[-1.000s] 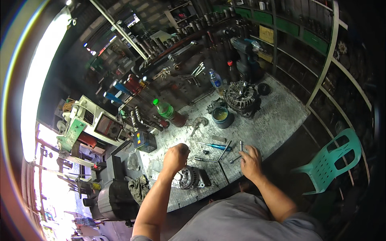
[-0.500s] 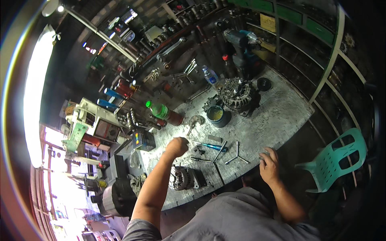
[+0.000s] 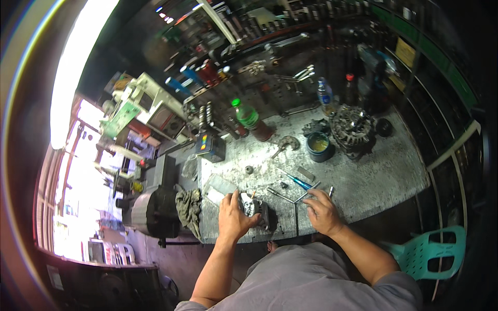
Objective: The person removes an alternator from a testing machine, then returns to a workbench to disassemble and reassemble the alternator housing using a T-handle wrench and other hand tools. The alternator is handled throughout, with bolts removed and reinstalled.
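My left hand [image 3: 235, 217] grips the side of a small silver alternator [image 3: 251, 206] near the bench's front edge, thumb and fingers spread round its housing. Over the tools beside it is my right hand [image 3: 322, 213], its thumb and bent fingers apart. Beside those fingertips lies a Y-shaped socket wrench [image 3: 295, 201], one arm toward the front edge. A second Y wrench [image 3: 331, 191] is mostly hidden by this hand. Just beyond lies a blue-handled screwdriver [image 3: 300, 182]. A small round metal part [image 3: 249, 169] stands on the bench past the alternator.
A larger alternator [image 3: 351, 129] and a dark tub of yellowish grease [image 3: 318, 143] stand farther right on the metal bench [image 3: 381, 171]. Bottles, including a green-capped one [image 3: 251, 120], line the back. A rag [image 3: 188, 211] hangs at the left edge; a green plastic chair [image 3: 436, 251] stands right.
The view has swung left. My left hand has come back from mid-bench onto the small alternator, uncovering the round metal part. My right hand has moved from beyond the front edge over the wrenches.
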Available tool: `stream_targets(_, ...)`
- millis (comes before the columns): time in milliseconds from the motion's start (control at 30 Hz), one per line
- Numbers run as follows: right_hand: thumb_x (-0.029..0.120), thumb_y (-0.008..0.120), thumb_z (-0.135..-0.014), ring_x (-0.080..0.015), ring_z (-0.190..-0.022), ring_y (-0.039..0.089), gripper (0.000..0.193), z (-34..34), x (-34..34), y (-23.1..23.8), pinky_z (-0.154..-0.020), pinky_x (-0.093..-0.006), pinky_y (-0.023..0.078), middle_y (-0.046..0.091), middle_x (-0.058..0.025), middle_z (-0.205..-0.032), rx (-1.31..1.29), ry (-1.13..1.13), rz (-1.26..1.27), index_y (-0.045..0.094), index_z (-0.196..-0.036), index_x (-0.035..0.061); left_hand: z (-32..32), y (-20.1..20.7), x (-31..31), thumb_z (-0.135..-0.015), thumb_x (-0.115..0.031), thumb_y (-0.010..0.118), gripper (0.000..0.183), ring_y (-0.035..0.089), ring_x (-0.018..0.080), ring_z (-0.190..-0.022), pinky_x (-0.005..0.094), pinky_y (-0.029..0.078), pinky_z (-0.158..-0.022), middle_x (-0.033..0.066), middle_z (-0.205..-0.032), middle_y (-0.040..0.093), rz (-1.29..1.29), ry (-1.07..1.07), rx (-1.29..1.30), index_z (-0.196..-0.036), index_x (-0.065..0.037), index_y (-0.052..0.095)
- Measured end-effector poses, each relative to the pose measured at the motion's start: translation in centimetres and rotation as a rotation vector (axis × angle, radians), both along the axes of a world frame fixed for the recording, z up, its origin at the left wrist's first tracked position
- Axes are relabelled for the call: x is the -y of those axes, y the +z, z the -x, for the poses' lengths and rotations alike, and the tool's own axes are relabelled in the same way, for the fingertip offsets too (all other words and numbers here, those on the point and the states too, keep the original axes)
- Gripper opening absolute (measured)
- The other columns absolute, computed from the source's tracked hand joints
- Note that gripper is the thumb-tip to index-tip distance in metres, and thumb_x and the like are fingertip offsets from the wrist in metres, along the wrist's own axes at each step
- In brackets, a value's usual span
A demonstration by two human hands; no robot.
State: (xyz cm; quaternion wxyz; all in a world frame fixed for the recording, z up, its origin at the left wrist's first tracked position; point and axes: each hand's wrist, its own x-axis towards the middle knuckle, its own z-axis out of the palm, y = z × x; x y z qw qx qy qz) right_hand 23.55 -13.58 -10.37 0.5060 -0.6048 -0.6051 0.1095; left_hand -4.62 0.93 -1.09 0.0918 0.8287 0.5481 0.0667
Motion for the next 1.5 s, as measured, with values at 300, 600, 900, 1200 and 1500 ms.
stream_targets(300, -0.003, 0.077, -0.087, -0.0425, -0.132, 0.065, 0.036, 5.3, -2.5, 0.8, -0.114, -0.0483, 0.054, 0.067, -0.0230, -0.140, -0.087, 0.167, 0.009, 0.078, -0.122, 0.0007, 1.7, 4.9, -1.1, -0.071, -0.036, 0.101, 0.114, 0.047, 0.0478, -0.154, 0.0510, 0.040, -0.129, 0.0328, -0.163, 0.049, -0.060, 0.041, 0.148, -0.164, 0.002, 0.048)
stream_targets(600, 0.000, 0.076, -0.091, -0.0411, -0.127, 0.069, 0.032, 7.5, 1.2, -2.2, -0.108, -0.0469, 0.057, 0.070, -0.0195, -0.136, -0.153, 0.064, 0.218, 0.078, -0.122, 0.0031, 5.1, 2.9, -5.3, -0.074, -0.041, 0.101, 0.115, 0.057, 0.0423, -0.147, 0.0469, 0.045, -0.126, 0.0311, -0.157, 0.057, 0.017, 0.198, 0.388, -0.163, 0.009, 0.048)
stream_targets(900, -0.002, 0.071, -0.096, -0.0372, -0.095, 0.077, 0.023, 10.2, 4.5, -3.9, -0.086, -0.0432, 0.062, 0.077, -0.0182, -0.108, -0.104, 0.182, 0.331, 0.077, -0.118, -0.0028, 16.2, -0.9, -2.0, -0.079, -0.027, 0.094, 0.108, 0.063, 0.0281, -0.137, 0.0396, 0.046, -0.120, 0.0221, -0.151, 0.064, 0.260, 0.184, 1.083, -0.166, 0.011, 0.042)
stream_targets(1200, 0.002, 0.069, -0.100, -0.0349, -0.092, 0.079, 0.019, 22.1, 10.6, -5.9, -0.083, -0.0424, 0.062, 0.079, -0.0191, -0.104, -0.143, -0.174, 0.513, 0.077, -0.116, -0.0015, 32.7, -6.7, 9.7, -0.082, -0.057, 0.085, 0.104, 0.062, 0.0426, -0.144, 0.0544, 0.049, -0.125, 0.0267, -0.155, 0.062, 0.955, 0.270, 2.103, -0.162, -0.001, 0.052)
stream_targets(1500, 0.007, 0.073, -0.098, -0.0354, -0.104, 0.077, 0.028, 32.5, 12.1, -3.2, -0.092, -0.0425, 0.062, 0.079, -0.0142, -0.113, 0.043, 0.468, 0.656, 0.078, -0.126, 0.0047, 37.5, -7.4, 17.8, -0.082, -0.063, 0.088, 0.108, 0.050, 0.0526, -0.153, 0.0658, 0.047, -0.124, 0.0282, -0.168, 0.048, 1.191, 0.170, 2.586, -0.167, -0.011, 0.047)
